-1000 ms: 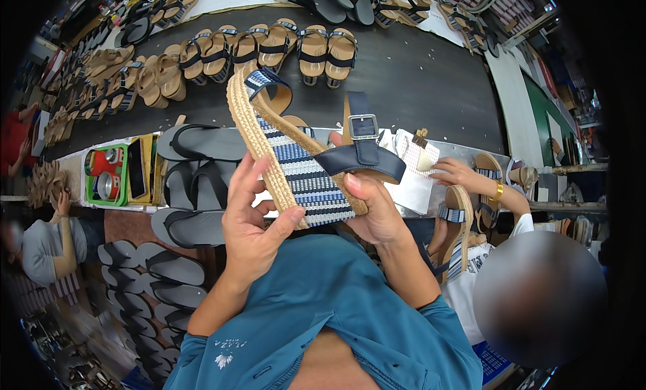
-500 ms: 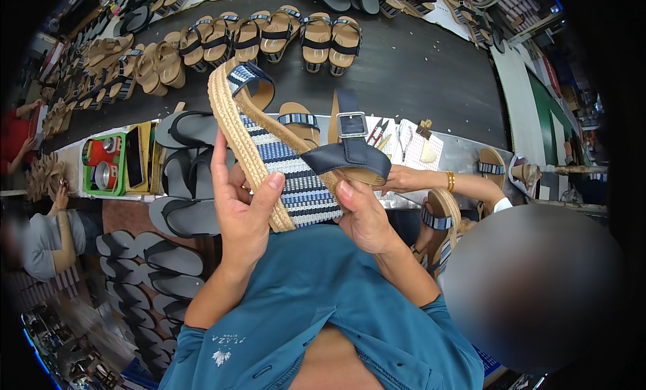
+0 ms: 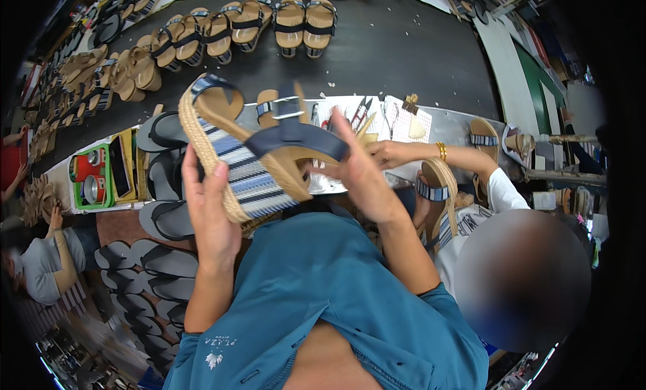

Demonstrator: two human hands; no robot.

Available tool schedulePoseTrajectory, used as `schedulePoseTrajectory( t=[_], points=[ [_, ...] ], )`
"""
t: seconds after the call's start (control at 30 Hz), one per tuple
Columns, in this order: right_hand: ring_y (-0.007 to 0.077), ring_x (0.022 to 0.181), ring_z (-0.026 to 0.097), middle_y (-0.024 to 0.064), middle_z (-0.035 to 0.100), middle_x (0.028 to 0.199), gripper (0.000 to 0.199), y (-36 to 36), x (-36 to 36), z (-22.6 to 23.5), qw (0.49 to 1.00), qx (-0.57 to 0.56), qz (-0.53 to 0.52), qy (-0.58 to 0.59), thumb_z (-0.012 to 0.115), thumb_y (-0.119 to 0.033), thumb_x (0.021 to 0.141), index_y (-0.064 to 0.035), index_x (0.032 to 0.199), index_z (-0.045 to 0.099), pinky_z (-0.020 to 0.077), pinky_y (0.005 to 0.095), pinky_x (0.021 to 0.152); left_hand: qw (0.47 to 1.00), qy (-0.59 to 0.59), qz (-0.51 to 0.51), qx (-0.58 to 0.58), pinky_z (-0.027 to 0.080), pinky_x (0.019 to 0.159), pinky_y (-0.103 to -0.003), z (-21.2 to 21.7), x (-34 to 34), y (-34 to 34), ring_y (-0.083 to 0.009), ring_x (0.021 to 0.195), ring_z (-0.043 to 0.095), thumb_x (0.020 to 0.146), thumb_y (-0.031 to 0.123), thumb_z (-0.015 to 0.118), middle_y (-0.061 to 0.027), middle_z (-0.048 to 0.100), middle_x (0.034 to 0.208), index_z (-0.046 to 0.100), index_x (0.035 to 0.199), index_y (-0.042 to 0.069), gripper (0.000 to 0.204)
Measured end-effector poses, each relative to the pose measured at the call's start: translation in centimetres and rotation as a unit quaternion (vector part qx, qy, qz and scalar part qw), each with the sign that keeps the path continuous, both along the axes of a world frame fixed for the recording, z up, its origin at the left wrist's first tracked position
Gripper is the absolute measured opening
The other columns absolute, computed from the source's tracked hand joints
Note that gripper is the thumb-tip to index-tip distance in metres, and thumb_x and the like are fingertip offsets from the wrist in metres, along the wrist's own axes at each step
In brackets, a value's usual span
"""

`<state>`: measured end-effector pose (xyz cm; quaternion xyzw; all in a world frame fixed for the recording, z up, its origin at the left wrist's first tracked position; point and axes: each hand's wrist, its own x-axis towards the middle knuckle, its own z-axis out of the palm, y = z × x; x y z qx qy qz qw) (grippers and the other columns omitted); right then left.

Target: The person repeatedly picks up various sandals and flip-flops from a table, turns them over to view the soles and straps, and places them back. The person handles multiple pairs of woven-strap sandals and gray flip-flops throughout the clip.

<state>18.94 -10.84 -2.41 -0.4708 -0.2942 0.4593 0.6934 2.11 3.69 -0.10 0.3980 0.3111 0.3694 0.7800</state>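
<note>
Seemingly sideways, the wedge sandal [image 3: 242, 158] points toe toward upper left.

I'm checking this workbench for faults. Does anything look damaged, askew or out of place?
Nothing stands out. The left hand and right hand hold a striped wedge sandal with its navy strap intact; tan sandals lie in an orderly row on the dark table.

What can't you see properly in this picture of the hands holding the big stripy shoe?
All in the head view:
- Underside of the wedge sandal: faces away from the camera.
- Left hand fingertips: hidden behind the sandal.
- Right hand palm: turned away, so its grip on the dark strap is unclear.
- Tools on the white sheet: too small.
- Neighbour's face: blurred.
</note>
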Motion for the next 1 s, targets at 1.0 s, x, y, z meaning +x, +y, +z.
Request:
schedulePoseTrajectory(
  t=[1.0],
  points=[
    [0.0257,0.097,0.056,0.0037,0.062,0.1,0.01,-6.0,-2.1,-18.2,0.737,-0.307,-0.232,-0.556,0.074,-0.017,0.082,-0.0118,0.088,0.069,0.0406,0.0393,0.084,0.998,0.021,0.061,-0.02,0.052,0.096,-0.034,-1.0,-1.2,-0.2,-0.0195,0.116,0.058,0.101,0.011,0.054,-0.0185,0.053,0.132,0.016,0.152,0.006,0.063]
  ],
)
